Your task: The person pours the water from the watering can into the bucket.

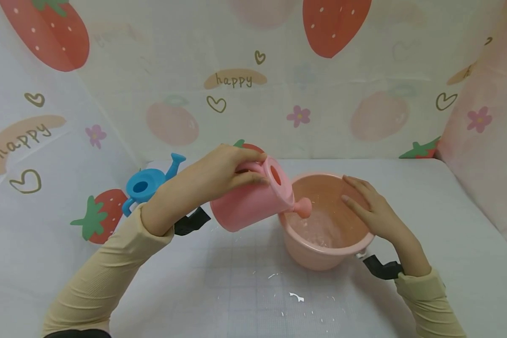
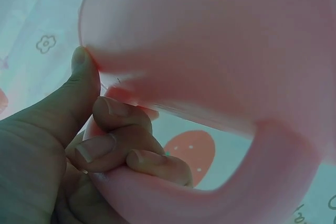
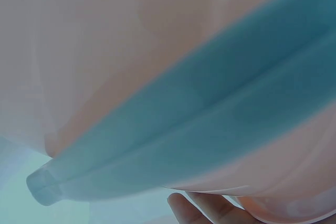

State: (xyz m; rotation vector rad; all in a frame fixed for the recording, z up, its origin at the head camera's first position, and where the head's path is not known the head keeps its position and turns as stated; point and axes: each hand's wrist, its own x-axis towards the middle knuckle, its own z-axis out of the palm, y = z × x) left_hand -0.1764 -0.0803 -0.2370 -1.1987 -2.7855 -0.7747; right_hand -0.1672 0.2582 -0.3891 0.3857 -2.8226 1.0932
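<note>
In the head view my left hand (image 1: 224, 169) grips the handle of a pink watering can (image 1: 253, 204). The can is tilted to the right, its round spout head above the left rim of a pink bucket (image 1: 317, 256). The left wrist view shows curled fingers (image 2: 152, 166) round the handle and the thumb against the can's body. At the bucket's right rim, my right hand (image 1: 378, 213) holds the edge between thumb and fingers. Rippled water (image 1: 321, 230) shows in the bucket. Its pale handle (image 3: 184, 129) hangs across the outer wall in the right wrist view.
A blue watering can (image 1: 145, 183) stands at the back left, partly behind my left forearm. Splashed water (image 1: 296, 296) lies on the white table (image 1: 245, 286) before the bucket. Strawberry-printed cloth (image 1: 253, 117) walls the back and sides.
</note>
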